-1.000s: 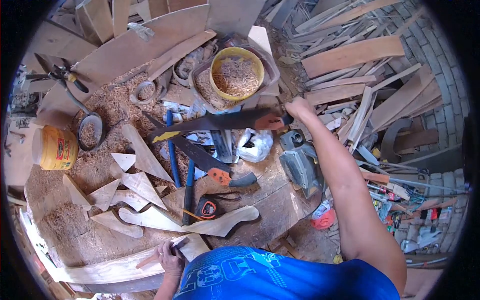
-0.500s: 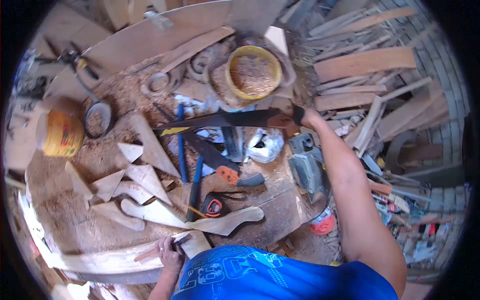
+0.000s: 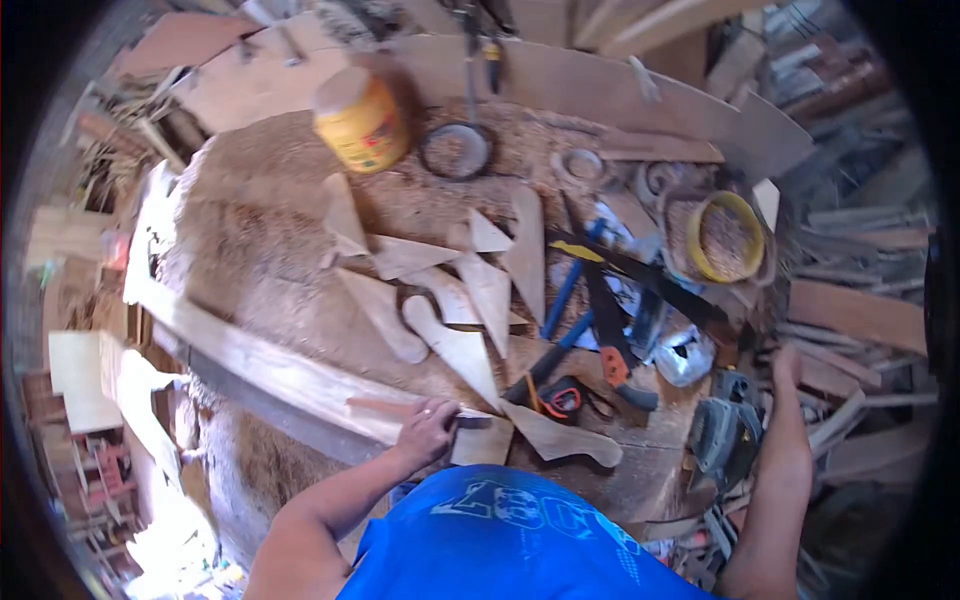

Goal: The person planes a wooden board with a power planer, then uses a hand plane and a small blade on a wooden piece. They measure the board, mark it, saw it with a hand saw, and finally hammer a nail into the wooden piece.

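Note:
My left hand [image 3: 428, 432] is closed around the end of a thin reddish wooden strip [image 3: 380, 405], over the long pale plank [image 3: 270, 362] at the bench's near edge. My right hand [image 3: 787, 362] is at the bench's right side, slightly beyond the dark handle of a handsaw [image 3: 665, 290] with a yellow mark near its tip; its fingers are blurred. A second handsaw with an orange-and-grey handle [image 3: 618, 370] lies beside it. Cut curved and pointed wood pieces [image 3: 452, 345] are spread left of the saws. A tape measure [image 3: 567, 398] sits near the front.
A green-grey power tool [image 3: 727, 425] sits at the right edge, beside a plastic bag [image 3: 684, 355]. Behind are a yellow bucket of shavings [image 3: 748, 262], a yellow jar [image 3: 362, 120] and a round pan [image 3: 455, 150]. Scrap wood [image 3: 858, 312] is piled at right.
The view has turned left. My right hand, earlier on the handsaw's handle, now appears apart from it, and the saw lies across the bench. My left hand stays on the strip.

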Demonstrator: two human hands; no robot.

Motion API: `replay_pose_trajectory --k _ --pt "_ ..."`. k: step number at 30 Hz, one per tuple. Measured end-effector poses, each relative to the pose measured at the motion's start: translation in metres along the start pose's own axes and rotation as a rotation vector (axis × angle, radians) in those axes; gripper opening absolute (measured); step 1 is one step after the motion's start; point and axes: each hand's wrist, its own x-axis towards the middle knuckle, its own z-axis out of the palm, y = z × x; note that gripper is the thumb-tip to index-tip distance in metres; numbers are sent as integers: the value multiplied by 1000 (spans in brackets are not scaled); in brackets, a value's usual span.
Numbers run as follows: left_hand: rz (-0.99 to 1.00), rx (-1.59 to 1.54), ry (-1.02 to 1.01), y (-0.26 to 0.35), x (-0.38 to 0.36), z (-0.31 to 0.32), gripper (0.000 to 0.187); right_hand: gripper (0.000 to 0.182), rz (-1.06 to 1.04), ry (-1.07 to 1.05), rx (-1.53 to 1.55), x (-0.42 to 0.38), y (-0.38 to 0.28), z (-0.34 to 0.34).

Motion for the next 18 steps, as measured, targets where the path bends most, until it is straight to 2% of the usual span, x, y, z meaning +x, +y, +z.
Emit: replay_pose_trajectory --k 1,2,4,6,7,9,10,11,13,14,15,16,17,18 --pt "46 22 32 -1 0 0 18 30 90 67 -135 -3 -6 -12" --pt "53 6 45 -2 0 0 16 34 50 223 -181 -17 -11 -26" --pt "67 -20 46 -7 -5 5 22 35 85 285 -72 -26 -9 -37" --pt "61 -28 56 -11 -7 9 21 32 -97 604 336 -42 3 -41" --pt "61 -51 54 -10 -7 8 21 25 -60 538 773 -62 0 -37" --pt "107 -26 99 -9 -6 6 15 14 -174 313 1376 -116 2 -7" --pt "143 7 145 -9 -5 6 11 8 -60 70 1594 -203 -40 -19" --pt "141 -13 146 -11 -6 10 9 9 -145 -174 1733 -243 -54 4" --pt "137 -39 152 -12 -7 17 8 9 -254 -866 1970 -345 -109 27" --pt "108 -52 170 -12 -5 16 7 15 -230 -1214 2088 -370 -123 57" --pt "161 -75 273 -10 -3 12 7 23 -383 -1228 1973 -410 -149 48" --pt "188 -66 286 -12 4 8 7 29 -284 -1372 2029 -432 -165 53" --pt "76 -187 160 -17 6 3 9 28 -295 -1462 1958 -451 -176 40" --pt "-48 -308 12 -21 -3 1 12 28 -284 -1458 1980 -463 -183 33"
